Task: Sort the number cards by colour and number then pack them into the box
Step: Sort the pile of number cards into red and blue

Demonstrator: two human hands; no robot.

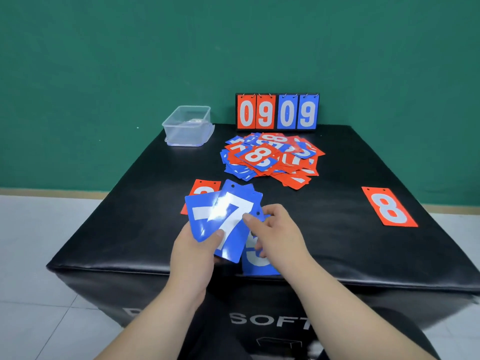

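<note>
My left hand (pixel 193 249) grips a fan of blue number cards (pixel 228 219) above the near middle of the black block; the front card shows a white 7. My right hand (pixel 275 229) pinches the right edge of that fan, with another blue card (pixel 255 258) beneath it, its digit partly hidden. A mixed heap of red and blue cards (pixel 270 158) lies further back. A red 8 card (pixel 389 207) lies alone at the right. A red card (pixel 201 189) peeks out behind the fan. The clear plastic box (pixel 187 126) stands at the back left.
A flip scoreboard (pixel 277 111) reading 09 in red and 09 in blue stands at the back edge. The black padded block (pixel 130 216) drops off on all sides to a tiled floor. A green wall is behind.
</note>
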